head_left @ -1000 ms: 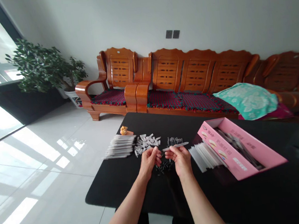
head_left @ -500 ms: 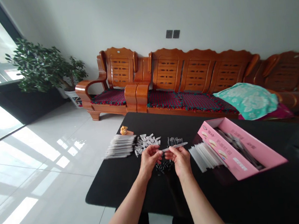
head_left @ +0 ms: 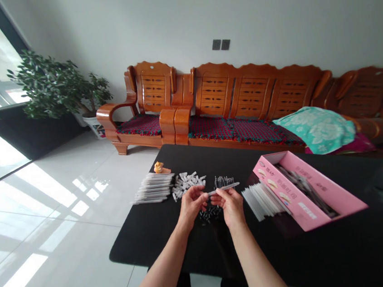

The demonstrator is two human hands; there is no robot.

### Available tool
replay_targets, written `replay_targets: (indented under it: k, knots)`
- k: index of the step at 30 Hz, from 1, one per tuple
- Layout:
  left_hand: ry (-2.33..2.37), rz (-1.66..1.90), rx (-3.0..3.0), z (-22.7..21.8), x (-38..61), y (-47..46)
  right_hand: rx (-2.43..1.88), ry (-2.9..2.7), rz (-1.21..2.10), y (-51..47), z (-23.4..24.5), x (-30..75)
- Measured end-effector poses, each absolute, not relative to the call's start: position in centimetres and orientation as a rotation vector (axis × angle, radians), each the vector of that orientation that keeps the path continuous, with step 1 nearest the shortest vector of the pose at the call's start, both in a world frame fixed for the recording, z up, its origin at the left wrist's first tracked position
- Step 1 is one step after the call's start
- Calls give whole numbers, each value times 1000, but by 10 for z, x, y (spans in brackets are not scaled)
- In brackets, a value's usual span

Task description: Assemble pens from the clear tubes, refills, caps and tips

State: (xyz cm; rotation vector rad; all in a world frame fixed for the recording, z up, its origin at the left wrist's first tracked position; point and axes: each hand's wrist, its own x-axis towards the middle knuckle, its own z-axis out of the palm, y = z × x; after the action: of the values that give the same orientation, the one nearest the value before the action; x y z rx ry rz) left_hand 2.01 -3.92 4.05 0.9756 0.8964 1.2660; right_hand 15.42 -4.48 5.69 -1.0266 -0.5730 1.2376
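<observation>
Pen tube (head_left: 224, 187) is clamped in my right hand (head_left: 231, 205), over the black table (head_left: 153, 234) near its left edge. My left hand (head_left: 191, 204) pinches its left end, hands together.

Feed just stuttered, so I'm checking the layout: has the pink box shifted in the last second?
No. The pink box lies at the same spot and angle on the table, with the white tubes beside it as before.
</observation>
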Motion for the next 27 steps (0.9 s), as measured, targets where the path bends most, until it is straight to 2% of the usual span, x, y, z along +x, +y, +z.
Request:
replay_targets:
  k: [5, 12, 27]
  knots:
    - [978, 1150, 1041, 33, 21, -40, -1025, -585, 1247, -45, 58, 153]
    - [958, 1238, 1019, 39, 19, -38, -1032, -581, 1244, -45, 57, 153]
    - [1018, 1143, 1055, 32, 16, -39, -1051, -620, 1259, -44, 54, 153]
